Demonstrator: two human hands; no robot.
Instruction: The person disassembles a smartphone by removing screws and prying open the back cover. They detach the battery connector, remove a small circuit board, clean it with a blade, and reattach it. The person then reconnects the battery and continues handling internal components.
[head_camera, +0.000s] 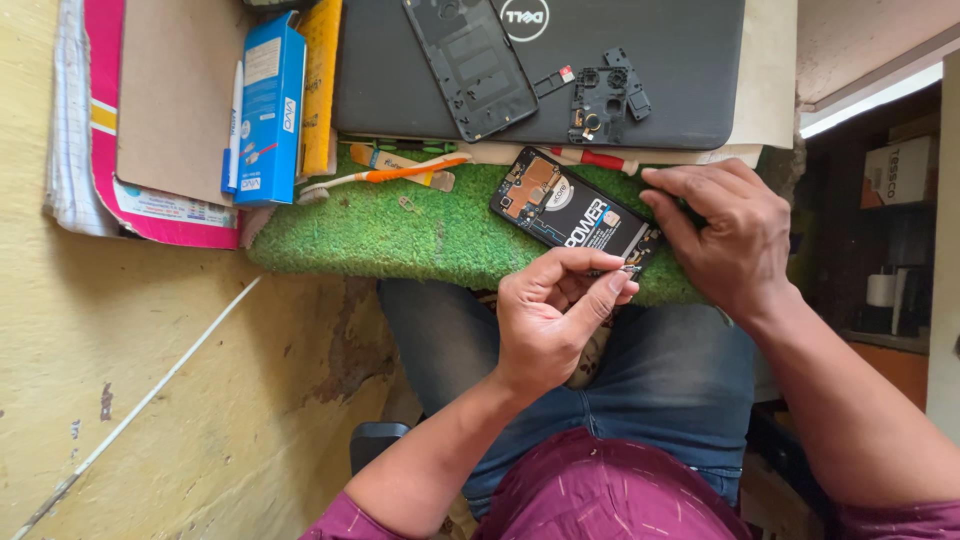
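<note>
An opened black phone (570, 207), back removed with battery and circuit board showing, lies tilted on a green grass-like mat (400, 235). My left hand (555, 315) pinches at the phone's lower end near its bottom edge, fingers closed on a small part there. My right hand (725, 235) rests on the mat beside that end, fingertips touching and steadying the phone. A black phone frame (470, 62) and a small black cover piece (600, 95) lie on a closed dark laptop (660, 70) beyond the mat.
An orange-handled toothbrush (385, 176) and a red-and-white tool (595, 158) lie at the mat's far edge. A blue box (268, 110), a pen, cardboard and papers sit at the left. Below are my lap in jeans and a yellowish floor.
</note>
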